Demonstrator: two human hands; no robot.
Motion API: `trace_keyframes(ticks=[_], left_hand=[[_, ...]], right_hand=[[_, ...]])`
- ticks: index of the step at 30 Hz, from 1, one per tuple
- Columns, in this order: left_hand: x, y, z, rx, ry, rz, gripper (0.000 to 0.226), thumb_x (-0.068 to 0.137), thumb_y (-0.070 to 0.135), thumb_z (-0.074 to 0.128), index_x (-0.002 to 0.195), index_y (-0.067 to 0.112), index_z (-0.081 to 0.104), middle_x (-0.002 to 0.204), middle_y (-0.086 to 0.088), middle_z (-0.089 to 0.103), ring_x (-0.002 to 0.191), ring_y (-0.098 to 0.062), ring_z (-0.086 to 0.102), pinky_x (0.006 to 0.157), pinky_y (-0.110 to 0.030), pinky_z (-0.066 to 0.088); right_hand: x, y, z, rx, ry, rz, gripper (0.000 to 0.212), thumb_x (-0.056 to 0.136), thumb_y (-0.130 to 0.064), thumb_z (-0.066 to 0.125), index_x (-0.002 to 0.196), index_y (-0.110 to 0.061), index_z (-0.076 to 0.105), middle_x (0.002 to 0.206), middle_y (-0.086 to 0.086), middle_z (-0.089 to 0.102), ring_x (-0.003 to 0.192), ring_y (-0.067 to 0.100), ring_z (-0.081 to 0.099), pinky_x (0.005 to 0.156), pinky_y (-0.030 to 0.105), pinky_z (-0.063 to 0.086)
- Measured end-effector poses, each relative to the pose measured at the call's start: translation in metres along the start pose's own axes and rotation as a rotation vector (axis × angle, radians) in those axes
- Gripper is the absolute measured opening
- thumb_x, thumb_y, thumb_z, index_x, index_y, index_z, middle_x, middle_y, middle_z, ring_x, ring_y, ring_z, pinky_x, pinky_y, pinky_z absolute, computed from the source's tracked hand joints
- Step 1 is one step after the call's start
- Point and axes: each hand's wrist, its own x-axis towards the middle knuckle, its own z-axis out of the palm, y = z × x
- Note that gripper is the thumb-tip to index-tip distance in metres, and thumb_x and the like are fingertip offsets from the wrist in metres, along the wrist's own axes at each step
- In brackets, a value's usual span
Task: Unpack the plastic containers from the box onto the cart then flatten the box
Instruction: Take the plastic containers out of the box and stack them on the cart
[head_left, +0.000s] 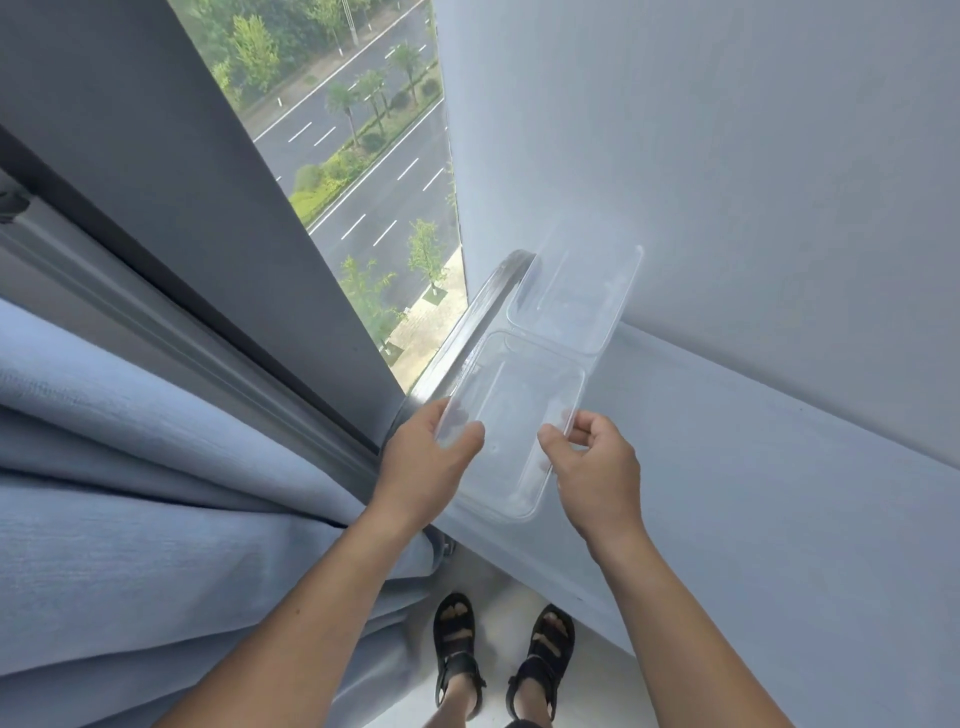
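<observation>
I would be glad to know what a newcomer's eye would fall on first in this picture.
At centre, both hands hold up an open clear hinged plastic container: the left hand grips one edge, the right hand pinches the other. Upper left, a window looks down on a tree-lined road, beside a blue curtain.

Upper-storey room — curtain (130, 493), window (311, 62) overlooking road (376, 210).
</observation>
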Motion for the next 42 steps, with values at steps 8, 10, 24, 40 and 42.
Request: trace_keyframes(ticks=[8,10,24,40,42], left_hand=[[0.005,-0.001,0.006,0.061,0.039,0.04,0.05,0.094,0.028,0.063,0.142,0.022,0.05,0.12,0.017,0.055,0.112,0.003,0.044,0.093,-0.02,0.034],[0.003,-0.002,0.005,0.082,0.053,0.06,0.054,0.093,0.029,0.064,0.144,0.022,0.048,0.126,0.017,0.054,0.117,0.002,0.044,0.096,-0.021,0.035],[0.001,-0.004,0.004,0.127,0.055,0.011,0.054,0.093,0.039,0.061,0.143,0.021,0.048,0.14,0.005,0.056,0.129,-0.012,0.05,0.103,-0.027,0.04],[-0.037,0.028,-0.012,0.385,0.062,0.27,0.057,0.096,0.037,0.054,0.148,0.018,0.038,0.152,0.005,0.041,0.141,-0.014,0.031,0.114,-0.034,0.028],[-0.05,0.034,-0.017,0.392,0.032,0.328,0.055,0.096,0.037,0.054,0.147,0.019,0.041,0.151,0.005,0.044,0.14,-0.015,0.033,0.115,-0.036,0.03]], right_hand=[[-0.002,0.005,0.001,-0.003,0.026,0.003,0.025,0.089,-0.034,0.069,0.109,-0.028,0.056,0.105,-0.015,0.064,0.093,0.012,0.066,0.083,0.036,0.055],[-0.003,0.006,0.002,-0.01,0.024,0.008,0.03,0.088,-0.036,0.068,0.113,-0.025,0.057,0.108,-0.012,0.065,0.087,0.012,0.067,0.083,0.038,0.056],[-0.007,0.015,0.006,-0.093,-0.03,0.028,0.041,0.092,-0.046,0.059,0.121,-0.018,0.055,0.12,-0.008,0.056,0.09,0.0,0.058,0.082,0.028,0.045],[-0.05,-0.015,-0.017,-0.203,0.05,-0.031,0.053,0.096,-0.047,0.054,0.138,-0.016,0.045,0.142,-0.004,0.048,0.123,0.011,0.051,0.09,0.024,0.035],[-0.065,-0.022,-0.023,-0.211,0.066,-0.062,0.053,0.096,-0.047,0.054,0.138,-0.017,0.045,0.143,-0.005,0.047,0.124,0.01,0.049,0.094,0.025,0.036]])
